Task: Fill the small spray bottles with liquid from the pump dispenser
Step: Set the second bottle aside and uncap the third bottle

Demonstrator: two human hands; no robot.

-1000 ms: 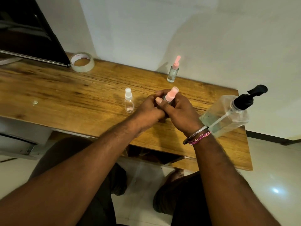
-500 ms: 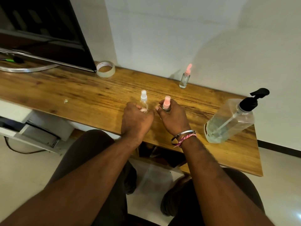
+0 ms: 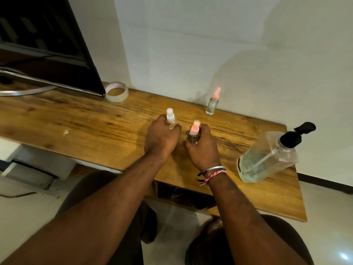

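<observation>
While the left hand (image 3: 162, 137) is gripping a white-capped bottle (image 3: 170, 119), the right hand (image 3: 203, 150) beside it is gripping a pink-capped bottle (image 3: 194, 133) on the surface (image 3: 86, 121).

Wooden table (image 3: 80, 121) against the wall: tape roll (image 3: 116, 91) by the screen's stand (image 3: 24, 91), pink-topped bottle (image 3: 212, 104) at the back, big pump dispenser (image 3: 267, 157) on the right, tiny scrap (image 3: 65, 132) left.
</observation>
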